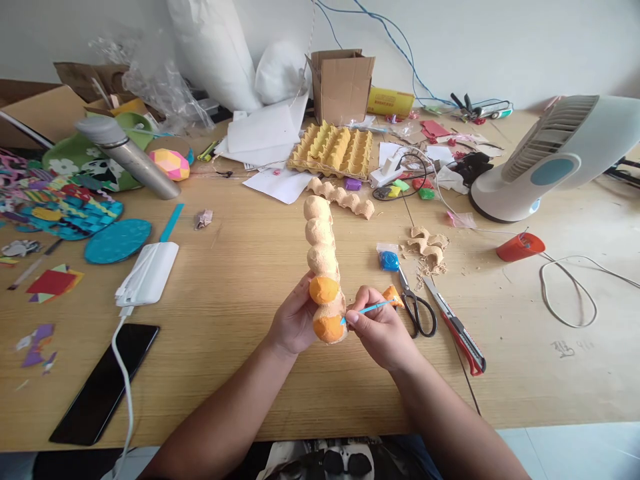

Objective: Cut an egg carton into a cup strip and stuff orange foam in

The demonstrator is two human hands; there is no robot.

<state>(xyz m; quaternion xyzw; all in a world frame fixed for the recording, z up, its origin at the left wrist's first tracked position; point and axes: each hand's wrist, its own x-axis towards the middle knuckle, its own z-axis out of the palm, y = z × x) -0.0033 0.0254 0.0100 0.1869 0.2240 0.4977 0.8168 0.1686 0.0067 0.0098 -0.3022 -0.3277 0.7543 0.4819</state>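
Observation:
A strip cut from an egg carton (321, 233) is gripped at its left side by my left hand (296, 319). Its row of bumps runs away from me, and two of the nearer bumps are covered in orange, with a bare one between them. My right hand (379, 327) pinches a thin blue modelling tool (375, 307), whose tip touches the right edge of the nearest orange bump. Just beyond the right hand lies an orange clay packet (393, 295). Black-handled scissors (416, 307) and a packet of blue clay (389, 257) are close by.
A red utility knife (461, 333) and carton scraps (429, 245) lie to the right. Farther back are another carton strip (343, 197), a yellow egg tray (333, 151) and a white fan (555, 153). On the left are a phone (105, 383), a power bank (149, 272) and a metal bottle (133, 160).

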